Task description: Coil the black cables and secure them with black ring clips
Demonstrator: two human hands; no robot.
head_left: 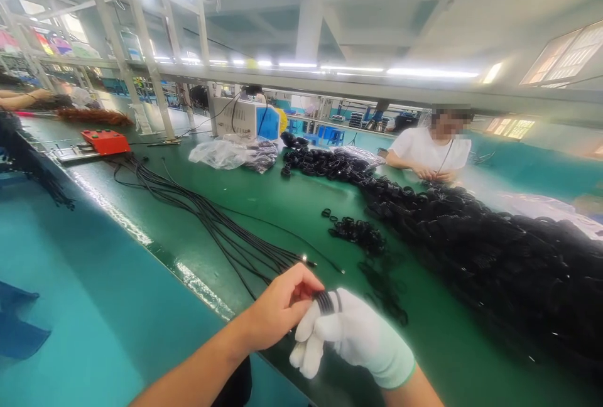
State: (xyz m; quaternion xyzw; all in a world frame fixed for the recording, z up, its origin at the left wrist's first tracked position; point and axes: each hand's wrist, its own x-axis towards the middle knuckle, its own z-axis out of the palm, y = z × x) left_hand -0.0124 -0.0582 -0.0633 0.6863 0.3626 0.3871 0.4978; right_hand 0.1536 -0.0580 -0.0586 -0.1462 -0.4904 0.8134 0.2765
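My bare left hand (282, 300) is closed, its thumb and fingertips at several black bands (324, 303) on my right hand. My right hand (351, 331) wears a white glove with its fingers curled. The bands circle a gloved finger side by side, and one more sits slightly apart nearer the knuckles. Just beyond both hands, a bundle of long black cables (207, 212) stretches back across the green table, with metal plugs (308, 261) at the near end. To the upper right lies a small heap of black rings (358, 234).
A large mound of coiled black cables (490, 250) covers the right side. A co-worker (431, 149) in white handles something behind it. Further back are clear plastic bags (230, 152), a white-and-blue machine (242, 117) and a red box (106, 142). The table edge (188, 278) runs along the left.
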